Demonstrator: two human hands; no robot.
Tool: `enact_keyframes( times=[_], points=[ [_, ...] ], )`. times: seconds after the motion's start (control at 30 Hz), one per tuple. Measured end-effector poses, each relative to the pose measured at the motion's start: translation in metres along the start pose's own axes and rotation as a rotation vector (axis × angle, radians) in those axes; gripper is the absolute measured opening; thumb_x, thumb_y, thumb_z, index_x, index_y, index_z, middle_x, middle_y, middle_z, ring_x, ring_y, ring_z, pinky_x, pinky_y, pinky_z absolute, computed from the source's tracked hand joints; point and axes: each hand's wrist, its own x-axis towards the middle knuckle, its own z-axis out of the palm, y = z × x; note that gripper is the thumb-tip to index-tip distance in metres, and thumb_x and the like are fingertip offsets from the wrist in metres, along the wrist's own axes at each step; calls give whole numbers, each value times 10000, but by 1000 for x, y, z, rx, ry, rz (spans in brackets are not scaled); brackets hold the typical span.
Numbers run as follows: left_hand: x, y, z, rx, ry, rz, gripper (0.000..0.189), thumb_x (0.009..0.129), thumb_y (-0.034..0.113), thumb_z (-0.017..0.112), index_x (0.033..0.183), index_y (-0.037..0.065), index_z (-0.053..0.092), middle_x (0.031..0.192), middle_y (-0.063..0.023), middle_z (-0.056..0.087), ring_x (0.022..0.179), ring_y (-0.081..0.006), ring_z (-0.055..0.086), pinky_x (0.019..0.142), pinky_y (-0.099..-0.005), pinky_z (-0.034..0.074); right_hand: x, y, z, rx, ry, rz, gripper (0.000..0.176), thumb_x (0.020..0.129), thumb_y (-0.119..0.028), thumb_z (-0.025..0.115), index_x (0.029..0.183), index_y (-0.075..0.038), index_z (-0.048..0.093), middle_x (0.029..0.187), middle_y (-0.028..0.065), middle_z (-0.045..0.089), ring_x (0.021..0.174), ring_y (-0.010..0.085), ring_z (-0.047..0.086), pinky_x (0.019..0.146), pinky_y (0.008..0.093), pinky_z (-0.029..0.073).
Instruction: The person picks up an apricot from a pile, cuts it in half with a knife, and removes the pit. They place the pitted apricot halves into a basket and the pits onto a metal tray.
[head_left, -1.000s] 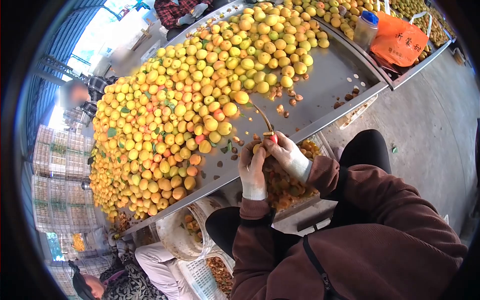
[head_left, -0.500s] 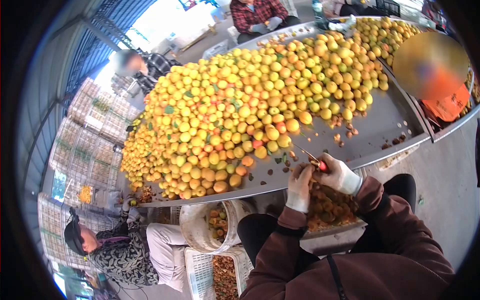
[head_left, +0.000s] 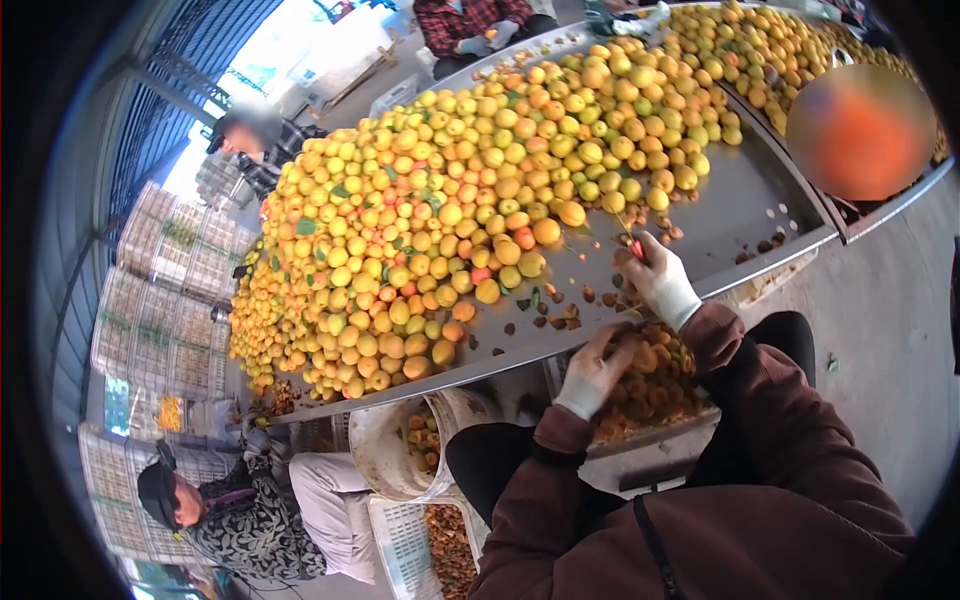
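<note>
My right hand (head_left: 655,275), in a white glove, is closed on a small knife with a red handle (head_left: 637,248); its thin blade points up over the metal table, towards the fruit. Lower and to the left, my gloved left hand (head_left: 598,370) hangs above a crate of cut fruit (head_left: 655,385), with its fingers bent; whether anything lies in them is hidden. A big heap of yellow-orange fruit (head_left: 430,230) covers much of the metal table (head_left: 520,350). Several brown pits (head_left: 555,310) lie scattered near the table's front edge.
A white bucket (head_left: 385,455) with fruit pieces stands left of my legs, above a white crate (head_left: 400,540). One person sits at the lower left, others across the table and at the right. Stacked crates (head_left: 160,330) stand at the far left.
My hands have come apart. The right one, with the knife, has moved up over the table; the left has dropped towards the crate of cut fruit. The view has shifted slightly.
</note>
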Motion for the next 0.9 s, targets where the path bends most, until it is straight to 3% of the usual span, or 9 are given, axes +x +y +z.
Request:
enact_keyframes(
  times=[0.03,0.13,0.27,0.3,0.4,0.6,0.67,0.77,0.9],
  points=[
    [-2,23,-8,157,70,-85,269,920,177,640,1172,89,606,1004,-74,662,895,-106,618,788,-268,504,0,-2,-1,19,8,-3,271,906,-268,596,974,-9,553,691,97,587,653,169,638,606,324,498],
    [18,17,-56,-109,246,-229,261,922,188,649,1152,69,620,896,-51,673,790,-112,623,669,-266,505,-10,-9,-2,69,-13,116,304,913,-289,596,967,6,551,694,95,573,639,160,606,626,310,497],
    [70,33,-111,496,512,-159,454,848,422,678,1100,46,652,960,-133,682,872,-235,646,798,-332,499,-28,-20,-2,214,-110,149,295,913,-287,579,934,6,558,709,70,593,616,139,590,610,291,494],
    [87,20,-128,644,447,-283,534,816,479,674,1136,52,654,1027,-172,678,939,-311,640,847,-380,493,-30,-19,1,224,-110,170,282,911,-281,575,916,0,560,724,59,608,621,132,596,601,285,490],
    [129,-9,-139,1095,480,-455,565,801,537,652,1189,126,636,1094,-172,661,1108,-332,586,938,-402,463,-35,-10,4,150,-159,119,300,918,-301,587,905,-4,543,704,93,603,622,158,604,607,318,488],
    [153,0,-118,1376,339,-584,616,776,556,664,1223,136,613,1190,-159,620,1090,-329,600,922,-404,478,-38,-12,-8,115,-258,90,293,939,-317,581,988,-30,548,731,60,566,670,152,569,640,306,468],
    [148,-2,-120,1198,320,-583,572,769,462,708,1208,108,613,1179,-154,627,1028,-334,623,892,-398,497,-38,-14,-14,182,-278,96,278,951,-305,583,1018,-36,562,752,8,547,672,96,537,627,270,453],
    [119,14,-103,537,316,-59,480,807,182,700,1236,17,562,1147,-115,630,943,-249,631,835,-341,510,-39,-17,-20,381,-282,44,301,962,-306,556,1100,-39,551,790,-1,540,687,93,523,640,267,453],
    [72,65,-49,2,253,30,466,839,82,639,1284,1,527,1190,-91,603,1005,-201,596,879,-336,489,-42,-20,-26,356,-310,-95,329,979,-346,520,1085,-36,550,784,-3,520,721,87,485,658,265,437]
  ],
)
